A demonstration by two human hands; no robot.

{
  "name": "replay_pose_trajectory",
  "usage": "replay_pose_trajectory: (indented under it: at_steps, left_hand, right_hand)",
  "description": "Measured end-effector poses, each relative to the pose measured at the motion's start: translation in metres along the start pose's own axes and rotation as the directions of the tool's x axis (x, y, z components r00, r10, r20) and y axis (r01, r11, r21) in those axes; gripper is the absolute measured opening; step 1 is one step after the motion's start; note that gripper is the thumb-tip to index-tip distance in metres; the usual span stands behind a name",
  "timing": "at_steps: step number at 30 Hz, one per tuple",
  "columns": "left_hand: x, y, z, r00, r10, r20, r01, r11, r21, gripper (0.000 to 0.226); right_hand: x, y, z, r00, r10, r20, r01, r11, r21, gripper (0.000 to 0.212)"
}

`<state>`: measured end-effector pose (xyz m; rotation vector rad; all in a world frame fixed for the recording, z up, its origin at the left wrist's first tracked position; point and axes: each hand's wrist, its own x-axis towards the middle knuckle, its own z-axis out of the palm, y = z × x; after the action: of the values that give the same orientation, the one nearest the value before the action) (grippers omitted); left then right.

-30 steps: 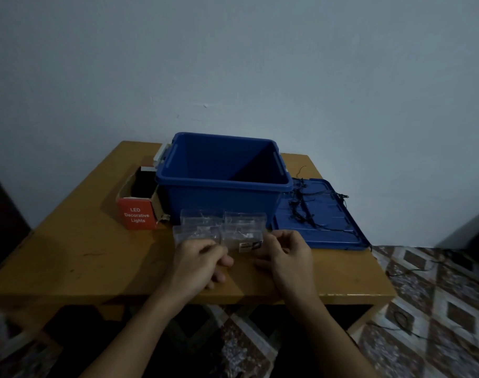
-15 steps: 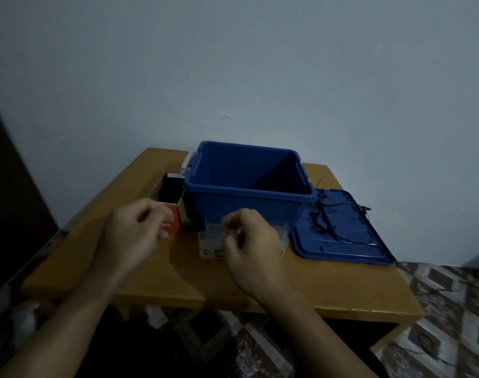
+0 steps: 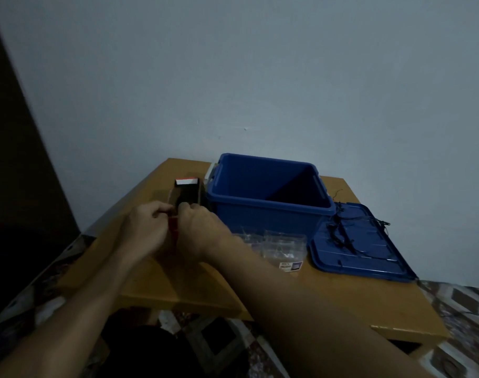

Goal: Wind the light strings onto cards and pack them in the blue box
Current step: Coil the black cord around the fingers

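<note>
An open blue box (image 3: 268, 211) stands on the wooden table (image 3: 342, 290), showing nothing inside. Left of it lies an open red cardboard box (image 3: 187, 192) of LED lights with dark contents. My left hand (image 3: 147, 231) and my right hand (image 3: 198, 227) meet at the near end of this red box, fingers curled on its front edge. A tangle of dark light strings (image 3: 342, 233) rests on the blue lid (image 3: 361, 246) to the right. Clear plastic bags (image 3: 276, 244) lie in front of the blue box.
The table stands against a pale wall. A patterned tile floor (image 3: 456, 317) shows to the right and below the table's front edge. A dark surface (image 3: 12, 186) fills the left side.
Both hands left the clear plastic bags and moved left to the red cardboard box. The view shifted left, so the blue box now sits further right.
</note>
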<state>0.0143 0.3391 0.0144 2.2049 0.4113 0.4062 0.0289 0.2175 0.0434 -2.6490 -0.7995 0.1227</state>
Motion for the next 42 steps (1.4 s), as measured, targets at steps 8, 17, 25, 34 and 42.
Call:
replay_pose_trajectory:
  at_steps: [8,17,25,34,42]
  left_hand:
    - [-0.025,-0.007,-0.022,0.994,-0.082,-0.070,0.076,0.994,-0.080,0.012]
    - [-0.049,-0.015,-0.047,0.985,-0.173,0.016,0.174,0.984,-0.045,0.025]
    - [-0.092,-0.003,-0.040,0.981,-0.139,0.136,0.149,0.987,-0.067,0.025]
    - [-0.112,0.029,0.017,0.945,-0.121,0.304,0.199,0.949,-0.243,0.022]
    - [-0.108,0.048,0.051,0.921,-0.137,0.364,0.274,0.892,-0.359,0.030]
  right_hand:
    - [-0.018,0.001,0.010,0.992,-0.064,0.108,0.059,0.997,0.048,0.032]
    - [-0.080,0.018,0.015,0.948,-0.317,-0.002,0.317,0.948,0.010,0.037]
    - [-0.140,0.055,0.020,0.966,-0.230,-0.117,0.255,0.924,0.286,0.014]
    - [-0.187,0.113,0.001,0.960,0.038,-0.277,0.055,0.947,0.317,0.040]
    - [-0.183,0.142,-0.004,0.928,0.160,-0.336,-0.067,0.960,0.272,0.036]
